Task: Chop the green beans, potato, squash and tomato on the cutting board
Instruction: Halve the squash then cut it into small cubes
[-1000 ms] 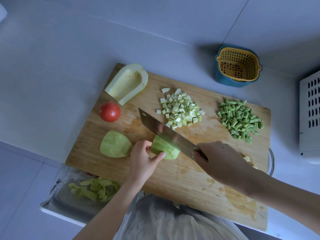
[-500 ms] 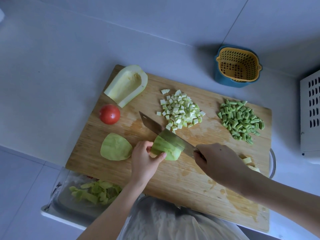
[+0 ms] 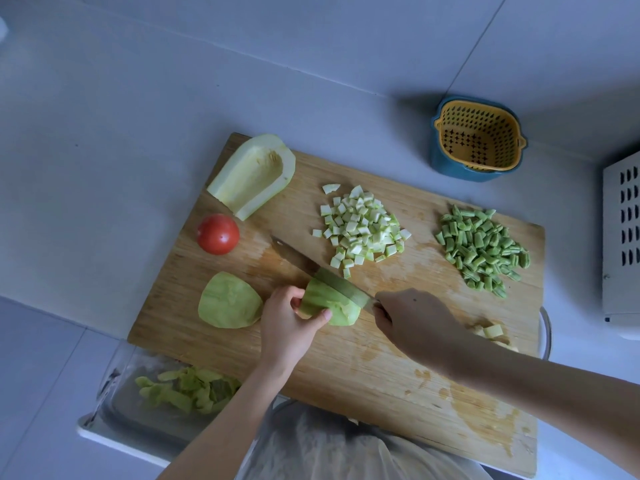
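The left hand (image 3: pixel 289 320) grips the peeled squash piece (image 3: pixel 329 303) near the middle of the cutting board (image 3: pixel 346 368), slightly toward its near edge. The thumb lies along the piece's near side and the fingers curl over its left end, evidently to pin it against the blade's push while staying left of the cut line. The right hand (image 3: pixel 412 320) is closed round the handle of the knife (image 3: pixel 311 266); the blade runs diagonally toward the far-left and is sunk into the top of the piece, its tip clear of the flesh.

A second peeled squash piece (image 3: pixel 230 301) lies flat just left of the held one, apparently queued. The hollowed squash half (image 3: pixel 254 174) sits at the far-left corner, with the whole tomato (image 3: pixel 218 233) beside the left edge, uncut. The diced squash (image 3: pixel 363 226) and chopped green beans (image 3: pixel 481 247) are heaped separately toward the far edge and far-right, out of the cutting zone. Pale cubes (image 3: pixel 491 332), possibly potato, lie at the right edge. Judgement: squash stage in hand, tomato outstanding.
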A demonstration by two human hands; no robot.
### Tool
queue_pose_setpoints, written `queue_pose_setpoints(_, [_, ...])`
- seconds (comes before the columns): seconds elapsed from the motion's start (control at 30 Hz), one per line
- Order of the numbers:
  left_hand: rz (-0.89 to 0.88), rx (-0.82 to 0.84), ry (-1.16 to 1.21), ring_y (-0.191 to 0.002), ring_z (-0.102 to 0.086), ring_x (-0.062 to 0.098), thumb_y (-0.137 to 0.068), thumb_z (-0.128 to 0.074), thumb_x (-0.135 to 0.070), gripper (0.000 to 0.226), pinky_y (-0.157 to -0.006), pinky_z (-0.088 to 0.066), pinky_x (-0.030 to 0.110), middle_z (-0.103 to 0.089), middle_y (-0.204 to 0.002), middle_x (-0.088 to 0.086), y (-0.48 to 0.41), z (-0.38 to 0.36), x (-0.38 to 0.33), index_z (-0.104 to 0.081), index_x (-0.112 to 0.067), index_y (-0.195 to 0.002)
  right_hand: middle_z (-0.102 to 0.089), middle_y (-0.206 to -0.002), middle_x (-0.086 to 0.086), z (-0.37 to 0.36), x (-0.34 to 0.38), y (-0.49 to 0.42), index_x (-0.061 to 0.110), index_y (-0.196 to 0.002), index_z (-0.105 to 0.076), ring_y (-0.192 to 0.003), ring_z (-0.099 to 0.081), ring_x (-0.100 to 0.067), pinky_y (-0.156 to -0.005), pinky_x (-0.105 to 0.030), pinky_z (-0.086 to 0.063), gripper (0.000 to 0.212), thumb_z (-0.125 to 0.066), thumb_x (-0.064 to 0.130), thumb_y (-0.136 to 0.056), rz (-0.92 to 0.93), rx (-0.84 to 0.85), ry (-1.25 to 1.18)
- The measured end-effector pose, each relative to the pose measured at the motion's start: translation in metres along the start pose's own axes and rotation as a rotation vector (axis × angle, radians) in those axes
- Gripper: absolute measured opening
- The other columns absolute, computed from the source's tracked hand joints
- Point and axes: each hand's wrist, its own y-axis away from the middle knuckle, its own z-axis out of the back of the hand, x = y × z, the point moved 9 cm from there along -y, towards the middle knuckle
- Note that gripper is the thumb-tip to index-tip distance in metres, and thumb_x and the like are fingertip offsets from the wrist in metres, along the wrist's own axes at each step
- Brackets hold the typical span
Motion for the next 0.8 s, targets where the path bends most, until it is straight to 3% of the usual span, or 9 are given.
queue_pose_setpoints(0.23, [-0.006,-0.010,-0.002,-0.081,-0.056,0.011,-0.066,-0.083,-0.033,0.046,-0.067,-0.042,0.016,-0.056,-0.086,-0.010,0.003,0.001,-0.002,-0.064,-0.009,-0.101,-0.043,-0.052,0.005,-0.011,-0.007,0.003,0.013,-0.071,-0.047,-0.045,-0.039,-0.014,-0.049,-0.029,-0.030,0.030,-0.039,0.024,-0.098,0.062,-0.057,-0.138])
queue_pose_setpoints(0.4, [0.010,0.005,0.006,-0.072,-0.053,-0.002,-0.066,-0.082,-0.034,0.041,-0.059,-0.037,0.007,-0.057,-0.077,-0.016,0.000,0.002,-0.003,-0.067,-0.010,-0.096,-0.043,-0.049,0.006,0.009,-0.008,0.016,0.017,-0.066,-0.046,-0.042,-0.036,-0.011,-0.044,-0.023,-0.023,0.033,-0.039,0.026,-0.096,0.067,-0.094,-0.099])
queue_pose_setpoints(0.47, [0.022,0.003,0.006,-0.071,-0.052,-0.003,-0.066,-0.082,-0.034,0.042,-0.058,-0.038,0.007,-0.055,-0.076,-0.019,0.000,0.001,-0.002,-0.066,-0.010,-0.097,-0.045,-0.050,0.006,0.014,-0.008,0.023,0.017,-0.066,-0.047,-0.042,-0.037,-0.012,-0.044,-0.025,-0.025,0.033,-0.038,0.027,-0.097,0.063,-0.082,-0.072])
queue_pose_setpoints(0.6, [0.040,0.017,0.007,-0.079,-0.057,0.006,-0.067,-0.081,-0.036,0.045,-0.063,-0.039,0.012,-0.063,-0.087,-0.007,-0.001,-0.001,0.002,-0.065,-0.010,-0.100,-0.043,-0.051,0.004,0.016,-0.006,0.026,0.016,-0.066,-0.043,-0.044,-0.035,-0.012,-0.047,-0.028,-0.029,0.035,-0.036,0.028,-0.098,0.045,-0.040,-0.009])
queue_pose_setpoints(0.73, [0.041,0.012,0.015,-0.077,-0.057,0.004,-0.067,-0.081,-0.035,0.044,-0.062,-0.040,0.010,-0.064,-0.084,-0.008,-0.001,-0.001,0.003,-0.065,-0.010,-0.099,-0.043,-0.051,0.006,0.018,-0.006,0.027,0.017,-0.066,-0.044,-0.042,-0.035,-0.010,-0.045,-0.024,-0.026,0.035,-0.035,0.028,-0.098,0.029,-0.018,-0.010])
queue_pose_setpoints(0.8, [0.042,0.017,0.012,-0.080,-0.059,0.009,-0.067,-0.081,-0.036,0.045,-0.067,-0.046,0.018,-0.066,-0.087,-0.004,-0.001,-0.001,0.003,-0.065,-0.009,-0.101,-0.043,-0.051,0.006,0.016,-0.004,0.028,0.019,-0.066,-0.042,-0.042,-0.035,-0.009,-0.044,-0.023,-0.024,0.035,-0.034,0.029,-0.098,0.027,0.003,0.015])
